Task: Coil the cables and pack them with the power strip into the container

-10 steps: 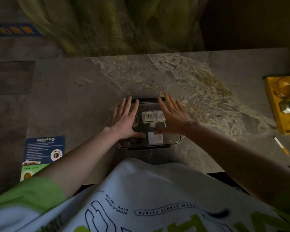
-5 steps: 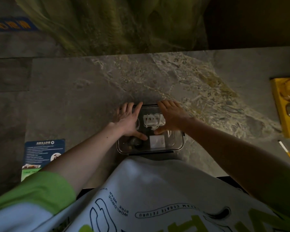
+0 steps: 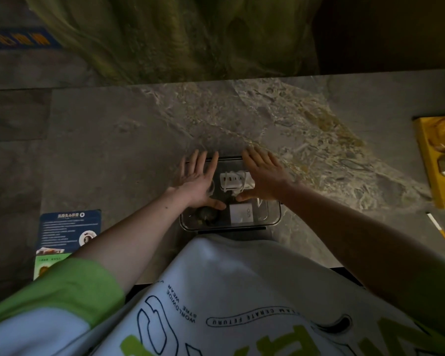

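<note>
**Packed box: press flat, lift by the walls**

Head view:
- Left hand (image 3: 195, 181) and right hand (image 3: 265, 181) lie flat on top of the clear container (image 3: 272, 220). Fingers (image 3: 200, 163) are straight and spread, clamped on nothing.
- It looks like they are pressing a clear lid, but I can't confirm that.
- White power strip (image 3: 231, 180) sits inside, between the two palms, with a white cable wrapped round it.
- Dark coiled cable (image 3: 207, 214) is just below the left thumb. White plug block (image 3: 240, 214) is just below the right thumb.
- Container sits on the worktop (image 3: 113, 150), close to the person's edge.

Handling, my read:
- Hard plastic shell, rigid and smooth, so probably slippery under flat palms.
- Load is light to moderate, and the strip is the heavy part.
- Coils are springy and may push the top up.
- Press evenly near the edges; to lift, take the two short walls, not the top.

Packing looks essentially done.
</note>
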A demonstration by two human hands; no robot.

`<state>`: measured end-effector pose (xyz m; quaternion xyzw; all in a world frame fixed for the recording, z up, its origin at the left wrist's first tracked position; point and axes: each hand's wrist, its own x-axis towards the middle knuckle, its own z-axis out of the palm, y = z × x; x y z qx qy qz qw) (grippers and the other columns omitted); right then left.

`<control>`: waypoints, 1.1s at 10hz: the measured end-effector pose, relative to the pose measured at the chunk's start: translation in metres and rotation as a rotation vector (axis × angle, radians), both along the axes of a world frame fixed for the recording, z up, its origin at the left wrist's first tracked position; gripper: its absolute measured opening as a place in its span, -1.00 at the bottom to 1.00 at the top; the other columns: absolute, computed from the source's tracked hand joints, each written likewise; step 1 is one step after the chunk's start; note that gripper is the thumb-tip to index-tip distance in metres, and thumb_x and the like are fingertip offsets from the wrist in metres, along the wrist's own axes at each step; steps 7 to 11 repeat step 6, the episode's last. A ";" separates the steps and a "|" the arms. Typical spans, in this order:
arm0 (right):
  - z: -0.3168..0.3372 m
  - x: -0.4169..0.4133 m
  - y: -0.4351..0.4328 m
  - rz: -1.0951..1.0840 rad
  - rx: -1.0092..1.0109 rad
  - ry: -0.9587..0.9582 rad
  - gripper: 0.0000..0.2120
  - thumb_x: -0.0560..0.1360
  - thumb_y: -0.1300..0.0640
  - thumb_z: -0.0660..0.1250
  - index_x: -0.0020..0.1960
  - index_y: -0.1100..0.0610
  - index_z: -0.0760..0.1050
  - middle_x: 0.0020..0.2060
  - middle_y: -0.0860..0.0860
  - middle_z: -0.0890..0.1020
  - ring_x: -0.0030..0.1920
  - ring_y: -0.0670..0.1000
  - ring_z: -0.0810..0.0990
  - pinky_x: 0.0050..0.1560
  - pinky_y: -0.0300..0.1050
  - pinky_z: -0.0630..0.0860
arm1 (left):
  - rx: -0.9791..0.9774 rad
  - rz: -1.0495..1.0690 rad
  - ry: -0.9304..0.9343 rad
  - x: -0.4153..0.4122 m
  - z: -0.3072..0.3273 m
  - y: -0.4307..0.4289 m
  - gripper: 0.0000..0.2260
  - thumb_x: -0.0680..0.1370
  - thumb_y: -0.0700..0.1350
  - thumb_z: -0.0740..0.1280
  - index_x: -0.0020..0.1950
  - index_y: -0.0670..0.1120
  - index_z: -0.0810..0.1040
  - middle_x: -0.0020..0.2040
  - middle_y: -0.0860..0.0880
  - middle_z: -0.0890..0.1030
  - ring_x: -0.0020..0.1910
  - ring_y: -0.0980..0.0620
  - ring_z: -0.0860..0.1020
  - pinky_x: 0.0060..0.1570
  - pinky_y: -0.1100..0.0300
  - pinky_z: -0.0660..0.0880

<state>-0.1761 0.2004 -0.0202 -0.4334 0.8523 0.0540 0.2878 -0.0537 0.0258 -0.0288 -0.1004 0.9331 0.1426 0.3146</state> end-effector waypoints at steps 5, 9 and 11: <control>-0.010 0.082 0.058 -0.161 -0.201 0.099 -0.26 0.59 -0.29 -0.04 0.58 0.08 -0.21 0.58 0.16 -0.16 0.57 0.14 -0.24 0.54 0.21 -0.16 | -0.062 0.113 0.258 0.086 -0.013 0.035 -0.30 0.46 0.34 -0.28 0.55 0.08 -0.25 0.57 -0.10 -0.27 0.54 -0.08 -0.28 0.50 -0.06 -0.22; 0.000 0.080 0.060 -0.155 -0.249 0.135 -0.23 0.56 -0.34 -0.02 0.58 0.05 -0.21 0.58 0.16 -0.13 0.58 0.13 -0.20 0.53 0.15 -0.19 | -0.055 0.102 0.315 0.089 -0.005 0.033 -0.30 0.47 0.35 -0.23 0.55 0.09 -0.23 0.57 -0.07 -0.25 0.55 -0.07 -0.25 0.50 -0.08 -0.20; 0.000 0.080 0.060 -0.155 -0.249 0.135 -0.23 0.56 -0.34 -0.02 0.58 0.05 -0.21 0.58 0.16 -0.13 0.58 0.13 -0.20 0.53 0.15 -0.19 | -0.055 0.102 0.315 0.089 -0.005 0.033 -0.30 0.47 0.35 -0.23 0.55 0.09 -0.23 0.57 -0.07 -0.25 0.55 -0.07 -0.25 0.50 -0.08 -0.20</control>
